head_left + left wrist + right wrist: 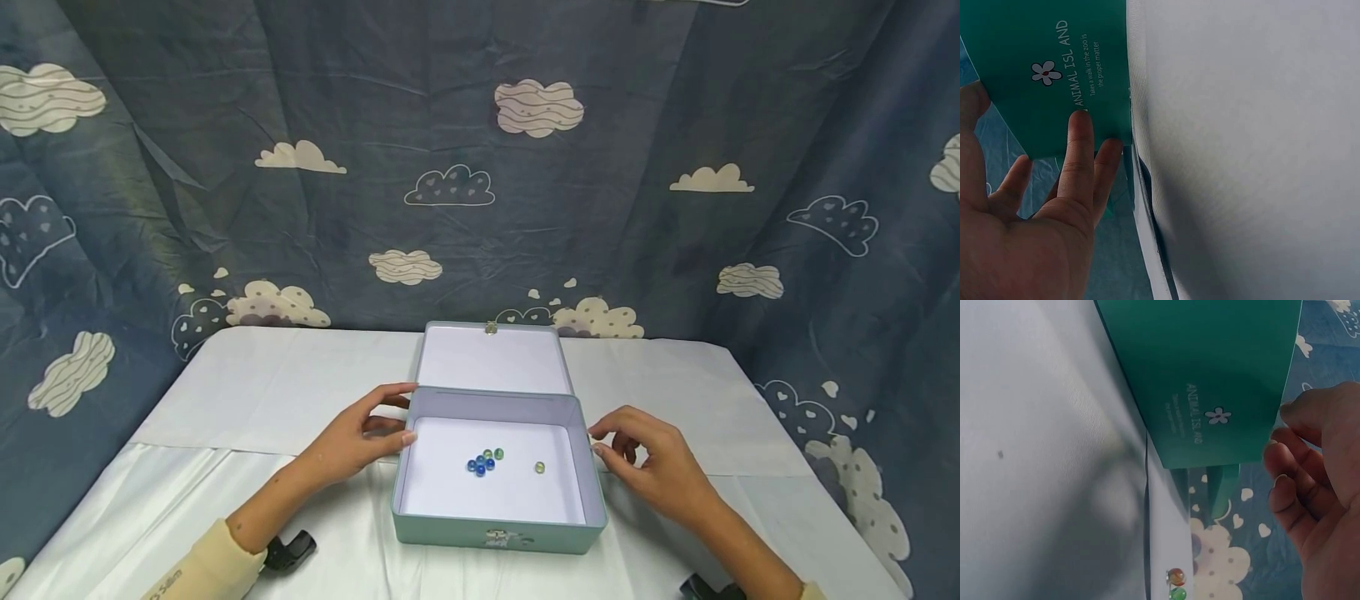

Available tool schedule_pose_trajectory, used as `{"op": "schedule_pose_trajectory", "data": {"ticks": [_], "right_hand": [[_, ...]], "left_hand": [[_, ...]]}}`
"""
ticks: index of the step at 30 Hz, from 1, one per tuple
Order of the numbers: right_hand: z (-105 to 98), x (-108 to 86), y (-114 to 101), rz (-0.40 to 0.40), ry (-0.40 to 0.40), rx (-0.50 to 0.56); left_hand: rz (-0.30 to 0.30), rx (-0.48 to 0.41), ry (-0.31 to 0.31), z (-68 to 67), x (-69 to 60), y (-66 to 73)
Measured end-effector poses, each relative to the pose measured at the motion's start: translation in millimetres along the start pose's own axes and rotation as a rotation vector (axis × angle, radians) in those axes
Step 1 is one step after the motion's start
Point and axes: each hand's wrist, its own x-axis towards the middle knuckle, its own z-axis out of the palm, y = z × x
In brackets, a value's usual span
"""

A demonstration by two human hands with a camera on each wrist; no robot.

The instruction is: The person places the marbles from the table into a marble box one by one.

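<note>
A green tin box [498, 537] with a pale inside sits on the white table, its hinged lid [491, 358] folded back on the far side. Blue marbles [480, 470] and green marbles [498, 454] lie on its floor, with one yellowish marble [539, 467] apart to the right. My left hand [360, 437] is at the left wall, fingers extended and spread, thumb at the rim. In the left wrist view, fingertips lie by the printed side [1054, 37]. My right hand [652, 458] is at the right wall, fingers loosely bent, thumb and index tips at the rim.
In the right wrist view, an orange marble [1176, 576] and a green marble [1177, 593] lie on the table beyond the box. White cloth [300, 367] covers the table. A dark blue cloud-patterned curtain [450, 83] hangs behind and at both sides.
</note>
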Motion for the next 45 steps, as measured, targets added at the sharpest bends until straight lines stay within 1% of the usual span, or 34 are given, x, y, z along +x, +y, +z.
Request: {"op": "schedule_pose_trajectory", "data": {"ticks": [8,13,18,25,28,33,36,42,45], "right_hand": [[-0.3,-0.3,13.0,-0.016,0.019,-0.030],[-0.9,-0.9,20.1,0.021,0.024,-0.060],[-1.8,-2.0,25.8,0.061,0.018,-0.107],[-2.8,-2.9,35.0,0.071,0.022,-0.152],[-2.4,-3.7,38.4,0.106,-0.006,-0.185],[-1.5,-5.5,46.1,0.172,-0.091,-0.265],[-1.8,-6.3,51.5,0.195,-0.116,-0.314],[-2.3,-8.4,56.7,0.239,-0.151,-0.325],[-1.8,-10.5,57.5,0.247,-0.167,-0.328]], "left_hand": [[0.003,0.009,-0.003,-0.5,0.4,-0.4],[0.008,0.010,-0.003,-0.5,0.0,-0.1],[-0.001,0.002,-0.004,0.2,-0.1,0.6],[0.000,0.004,-0.001,0.2,0.6,0.3],[-0.002,-0.009,-0.001,0.2,0.4,0.0],[-0.014,-0.011,0.000,0.5,-0.4,0.0],[-0.016,-0.006,0.003,0.4,-0.5,0.3],[-0.005,0.005,0.001,-0.3,0.0,-1.1],[0.006,0.009,-0.002,-0.5,0.2,-1.8]]}}
